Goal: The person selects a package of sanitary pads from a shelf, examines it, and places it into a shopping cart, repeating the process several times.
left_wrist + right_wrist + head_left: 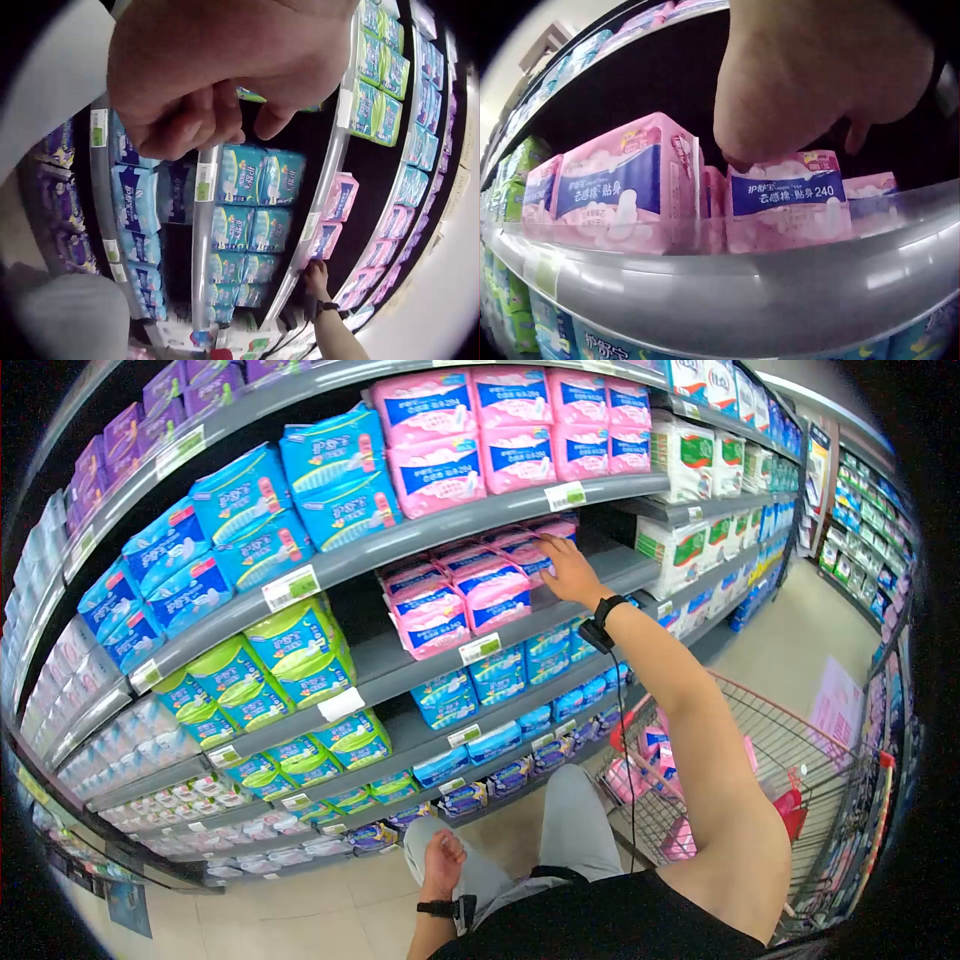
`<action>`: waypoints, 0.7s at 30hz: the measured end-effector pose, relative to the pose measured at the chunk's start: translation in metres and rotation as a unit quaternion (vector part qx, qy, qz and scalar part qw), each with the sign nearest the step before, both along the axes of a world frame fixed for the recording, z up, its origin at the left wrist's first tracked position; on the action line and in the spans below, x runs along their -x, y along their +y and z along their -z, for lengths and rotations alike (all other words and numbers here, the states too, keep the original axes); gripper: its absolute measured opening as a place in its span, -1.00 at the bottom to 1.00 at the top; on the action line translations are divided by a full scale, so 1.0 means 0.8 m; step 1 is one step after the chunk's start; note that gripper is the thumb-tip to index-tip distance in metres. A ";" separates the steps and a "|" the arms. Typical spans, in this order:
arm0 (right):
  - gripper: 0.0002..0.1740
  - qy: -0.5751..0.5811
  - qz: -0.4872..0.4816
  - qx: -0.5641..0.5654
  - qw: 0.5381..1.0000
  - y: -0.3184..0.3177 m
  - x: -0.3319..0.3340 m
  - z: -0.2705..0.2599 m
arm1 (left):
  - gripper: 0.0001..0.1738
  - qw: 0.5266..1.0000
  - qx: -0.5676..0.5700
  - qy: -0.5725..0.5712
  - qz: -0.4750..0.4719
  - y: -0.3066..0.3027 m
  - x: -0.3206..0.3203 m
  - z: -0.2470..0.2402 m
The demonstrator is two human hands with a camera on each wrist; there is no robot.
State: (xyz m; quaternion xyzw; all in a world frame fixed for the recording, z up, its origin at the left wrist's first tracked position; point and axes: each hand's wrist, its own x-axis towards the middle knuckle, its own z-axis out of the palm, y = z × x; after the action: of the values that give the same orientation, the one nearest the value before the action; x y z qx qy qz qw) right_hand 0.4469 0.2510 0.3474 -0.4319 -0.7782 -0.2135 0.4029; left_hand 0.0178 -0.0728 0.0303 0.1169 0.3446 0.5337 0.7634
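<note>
My right hand (pixel 572 572) reaches to the middle shelf, its fingers stretched over the top of a pink sanitary pad pack (pixel 787 199). In the right wrist view the hand (pixel 817 82) covers the pack's top edge, and part of the fingers is hidden. Left of it on the same shelf stand more pink pad packs (pixel 428 617), stacked in rows. My left hand (pixel 442 860) hangs over my thigh with loosely curled fingers and holds nothing. The left wrist view shows this hand (pixel 225 67) close up, in front of the shelves.
A wire shopping cart (pixel 745 710) with several pink packs (pixel 680 840) stands at my right. The shelf's front lip (pixel 727 292) runs below the packs. Blue packs (pixel 445 697) fill the shelf underneath, green packs (pixel 300 650) stand left. A cable (pixel 630 790) hangs from my right wrist.
</note>
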 end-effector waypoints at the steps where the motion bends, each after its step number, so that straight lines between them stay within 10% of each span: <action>1: -0.48 -0.016 0.024 0.006 1.000 0.004 0.004 -0.001 | -0.73 1.000 0.011 -0.002 -0.001 -0.007 0.004 0.004; 21: 0.03 0.032 0.251 0.143 0.957 0.019 0.036 -0.015 | -0.78 0.998 -0.014 0.063 -0.006 0.011 -0.004 0.003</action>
State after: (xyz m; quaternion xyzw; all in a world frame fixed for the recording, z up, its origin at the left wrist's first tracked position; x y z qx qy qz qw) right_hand 0.4179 0.2663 0.3591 -0.6732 -0.6538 -0.1797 0.2951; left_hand 0.0208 -0.0638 0.0277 0.1591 0.3850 0.5345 0.7354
